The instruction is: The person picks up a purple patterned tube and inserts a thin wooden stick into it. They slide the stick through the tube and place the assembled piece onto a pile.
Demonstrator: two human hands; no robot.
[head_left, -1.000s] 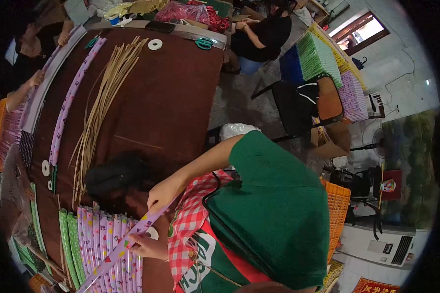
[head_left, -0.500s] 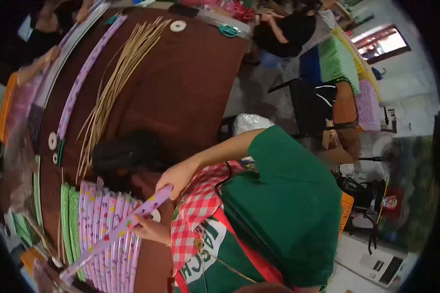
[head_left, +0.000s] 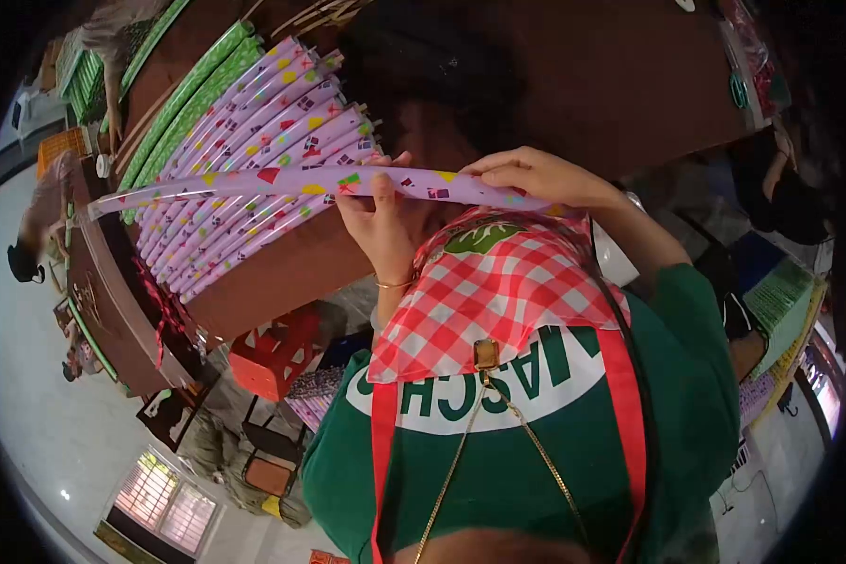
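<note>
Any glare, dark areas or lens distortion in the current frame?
Head view: strong wide-angle bending towards the edges, black corners; the lower-left window shows bright, pale sheen streaks the held purple tube, and the brown tabletop looks dark.

The right grip (head_left: 526, 177) curls knuckles-up; the left grip (head_left: 379, 226) stands thumb-up.

Rolls (head_left: 296, 122) lie on the table (head_left: 620, 94), left of the scissors (head_left: 738, 92), beneath another roll (head_left: 296, 180)

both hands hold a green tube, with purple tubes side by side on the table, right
Not green: the tube in the left hand and right hand is purple, as the head view shows. Purple tubes do lie side by side on the table.
</note>
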